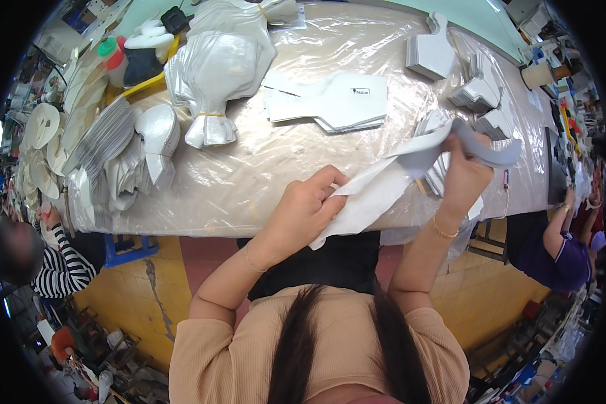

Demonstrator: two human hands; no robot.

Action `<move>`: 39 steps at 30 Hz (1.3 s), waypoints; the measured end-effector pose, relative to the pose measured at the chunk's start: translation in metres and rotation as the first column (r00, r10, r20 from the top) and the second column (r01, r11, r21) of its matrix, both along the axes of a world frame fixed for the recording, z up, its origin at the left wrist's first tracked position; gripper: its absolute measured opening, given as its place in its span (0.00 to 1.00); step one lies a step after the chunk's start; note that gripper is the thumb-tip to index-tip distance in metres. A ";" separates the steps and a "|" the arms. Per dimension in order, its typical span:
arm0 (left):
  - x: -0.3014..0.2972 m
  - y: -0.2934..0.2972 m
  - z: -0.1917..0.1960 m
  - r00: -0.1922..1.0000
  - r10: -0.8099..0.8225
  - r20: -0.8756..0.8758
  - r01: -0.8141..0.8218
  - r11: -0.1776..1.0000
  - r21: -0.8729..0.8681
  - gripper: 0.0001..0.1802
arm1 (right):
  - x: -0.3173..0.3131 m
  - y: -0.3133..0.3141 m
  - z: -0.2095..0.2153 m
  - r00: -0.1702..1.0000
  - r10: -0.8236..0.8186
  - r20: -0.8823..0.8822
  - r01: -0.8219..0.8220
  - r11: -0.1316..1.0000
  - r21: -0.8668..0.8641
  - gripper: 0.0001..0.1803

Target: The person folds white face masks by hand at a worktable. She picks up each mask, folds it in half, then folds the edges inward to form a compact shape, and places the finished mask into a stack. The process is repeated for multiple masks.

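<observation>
the white sheet (376, 190) at three o'clock seems unfinished, its seven-o'clock end pinched by the left hand (307, 207), its two-o'clock end by the right hand (466, 174), while the loose twelve-o'clock stack (340, 104) perhaps waits and the eleven-o'clock tied bundle (219, 71) looks done.

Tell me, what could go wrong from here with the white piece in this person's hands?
The white piece looks thin and spans the left hand and right hand, so uneven pulling might crease it. Its lower end appears to reach past the near edge of the table, so a loosened grip could let it slide off. The right hand also looks close to a stack of pale pieces, which it might nudge.
</observation>
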State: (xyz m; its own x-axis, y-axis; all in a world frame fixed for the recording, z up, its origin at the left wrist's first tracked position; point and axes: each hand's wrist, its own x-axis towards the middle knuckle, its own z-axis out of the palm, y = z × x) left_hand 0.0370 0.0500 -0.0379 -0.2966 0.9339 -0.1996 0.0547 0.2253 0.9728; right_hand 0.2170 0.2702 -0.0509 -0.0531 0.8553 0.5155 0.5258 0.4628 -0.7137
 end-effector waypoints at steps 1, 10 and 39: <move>-0.005 -0.006 0.000 0.995 0.055 0.085 -0.050 0.996 -0.068 0.07 | 0.008 0.012 0.006 0.974 -0.133 0.182 0.123 0.990 0.070 0.16; -0.013 -0.013 -0.011 0.878 0.210 0.430 -0.220 0.975 -0.027 0.10 | -0.004 0.029 0.006 0.992 0.076 0.098 -0.103 0.948 0.301 0.11; -0.035 -0.034 0.006 0.546 -0.250 -0.800 0.358 0.932 -0.047 0.26 | -0.053 -0.068 0.027 0.341 0.912 -0.226 -0.722 0.101 -0.684 0.07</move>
